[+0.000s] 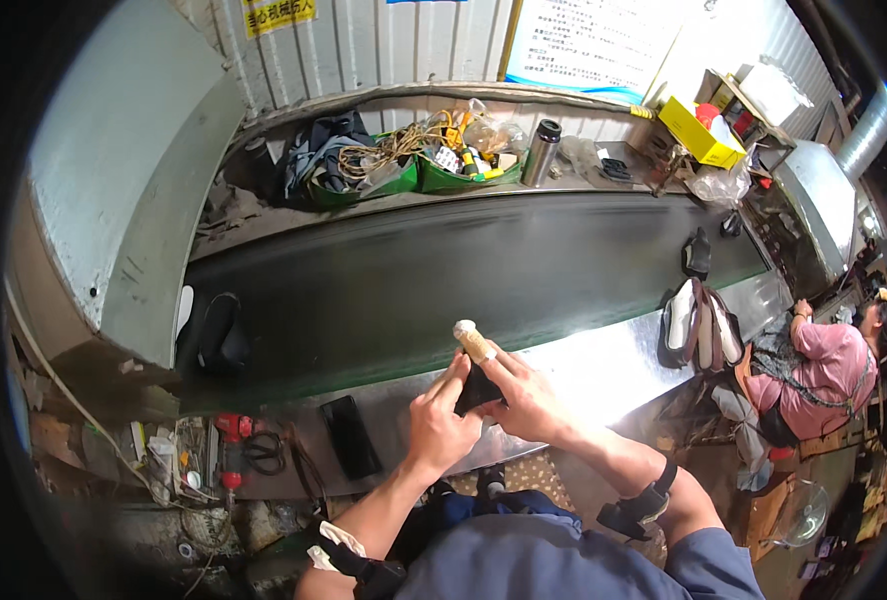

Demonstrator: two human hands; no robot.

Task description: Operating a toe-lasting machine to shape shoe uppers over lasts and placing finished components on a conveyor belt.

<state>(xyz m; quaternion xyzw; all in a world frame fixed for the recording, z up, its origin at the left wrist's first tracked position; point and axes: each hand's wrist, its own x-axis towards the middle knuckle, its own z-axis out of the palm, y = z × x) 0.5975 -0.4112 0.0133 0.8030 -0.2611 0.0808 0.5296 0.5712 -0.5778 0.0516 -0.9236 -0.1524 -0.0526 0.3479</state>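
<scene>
A small dark piece (477,390) is held between my two hands above the near edge of the belt; much of it is hidden, so its kind does not show. My left hand (440,422) closes on its left side, fingers pointing up and forward. On the other side my right hand (530,402) grips it, with the thumb near the left hand. A tan and white wrapping (474,341) stands out at the fingertips of the right hand. Below the hands runs a shiny metal ledge (584,365). A black phone (351,437) lies on it, left of my left hand.
Beyond the ledge stretches a dark conveyor belt (444,265). A dark shoe (222,332) sits at its left end, several shoes (721,325) at the right. Green baskets (369,190) and a thermos (541,153) line the back shelf. A person in pink (814,370) sits far right.
</scene>
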